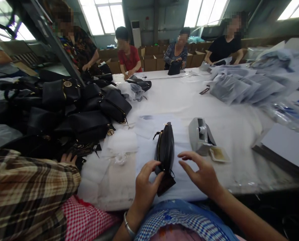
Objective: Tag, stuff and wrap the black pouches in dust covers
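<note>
A small black bag (165,145) with a zipper stands upright in front of me on white sheets. At its near end, my left hand (148,179) has thumb and fingers closed on the bag's edge. A dark tag (166,184) hangs there, beside the left thumb. Just right of the bag is my right hand (199,172), its thumb and fingers apart, holding nothing. Beyond that hand sits a grey tape dispenser (199,135), with a small pale dish (219,154) by its near side.
Black bags (89,124) are heaped on the left, where a co-worker's plaid sleeve (34,187) reaches in. Wrapped bags (245,85) lie at the back right, and a stack of white sheets (287,147) at the right. Several people work across the table (174,97).
</note>
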Motion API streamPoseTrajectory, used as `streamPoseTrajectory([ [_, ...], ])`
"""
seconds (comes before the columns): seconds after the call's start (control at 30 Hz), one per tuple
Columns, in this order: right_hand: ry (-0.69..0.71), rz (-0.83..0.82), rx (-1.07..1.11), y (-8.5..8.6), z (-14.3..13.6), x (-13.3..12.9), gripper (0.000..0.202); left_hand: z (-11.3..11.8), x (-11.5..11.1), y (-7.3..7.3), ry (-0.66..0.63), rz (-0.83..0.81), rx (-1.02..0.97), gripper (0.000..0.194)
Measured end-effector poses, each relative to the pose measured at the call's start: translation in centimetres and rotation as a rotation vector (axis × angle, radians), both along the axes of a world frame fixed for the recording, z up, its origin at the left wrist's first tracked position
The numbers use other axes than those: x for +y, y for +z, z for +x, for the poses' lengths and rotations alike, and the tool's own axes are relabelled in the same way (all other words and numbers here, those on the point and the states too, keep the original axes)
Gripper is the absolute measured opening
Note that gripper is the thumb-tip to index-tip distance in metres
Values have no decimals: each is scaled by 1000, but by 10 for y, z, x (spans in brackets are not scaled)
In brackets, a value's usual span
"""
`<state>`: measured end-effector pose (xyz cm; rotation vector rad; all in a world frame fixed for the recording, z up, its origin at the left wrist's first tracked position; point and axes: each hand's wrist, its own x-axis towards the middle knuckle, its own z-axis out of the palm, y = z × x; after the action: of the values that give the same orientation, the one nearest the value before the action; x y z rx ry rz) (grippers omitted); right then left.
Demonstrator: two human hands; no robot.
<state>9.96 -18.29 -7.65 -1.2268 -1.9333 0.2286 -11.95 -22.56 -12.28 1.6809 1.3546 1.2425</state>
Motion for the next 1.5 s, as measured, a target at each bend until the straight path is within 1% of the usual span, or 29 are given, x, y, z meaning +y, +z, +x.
streamPoseTrajectory([
  [0.03,1,-85,41,-9,-3,-15,20,1,-2,0,1,-2,-6,32],
  [0.1,35,-222,89,-28,-11,-36,24,3,-6,1,-7,-7,-20,28],
  [0.17,42,-283,138,-43,-21,-45,28,6,-9,1,-7,-20,-44,28],
  [0.23,36,-306,204,-50,-29,-46,22,9,-9,1,11,-32,-60,26],
  [0.3,68,-340,291,-51,-33,-44,10,10,-8,1,26,-42,-57,20],
  [0.33,92,-363,344,-50,-33,-43,8,11,-8,1,33,-49,-56,17],
  [0.4,122,-426,454,-46,-31,-44,12,12,-8,1,44,-71,-70,15],
  [0.5,118,-546,620,-41,-27,-48,20,14,-10,2,44,-87,-105,17],
  [0.6,134,-666,743,-36,-24,-48,26,20,-13,6,14,-52,-104,18],
  [0.67,161,-702,785,-32,-24,-43,27,24,-13,10,-15,-25,-90,18],
  [0.73,187,-703,795,-27,-23,-36,28,29,-12,14,-36,2,-60,21],
  [0.8,211,-702,773,-22,-21,-29,29,33,-10,19,-27,18,-19,25],
  [0.9,270,-696,685,-17,-17,-20,27,39,-6,26,53,-12,20,26],
  [0.93,281,-665,645,-17,-15,-19,25,41,-5,28,80,-34,22,24],
  [1.0,256,-543,564,-19,-12,-19,22,43,-2,30,108,-86,6,20],
  [1.07,196,-415,519,-24,-9,-20,20,44,-1,30,94,-137,-46,19],
  [1.1,170,-375,515,-28,-8,-22,19,44,0,30,78,-162,-81,19],
  [1.2,126,-361,541,-39,-6,-27,19,42,0,26,39,-224,-178,21],
  [1.27,105,-362,556,-44,-6,-31,17,41,0,24,36,-249,-245,23],
  [1.4,67,-291,526,-45,-6,-37,13,42,-1,21,49,-267,-383,29],
  [1.5,61,-221,485,-44,-7,-40,11,44,-2,21,45,-275,-404,25],
])
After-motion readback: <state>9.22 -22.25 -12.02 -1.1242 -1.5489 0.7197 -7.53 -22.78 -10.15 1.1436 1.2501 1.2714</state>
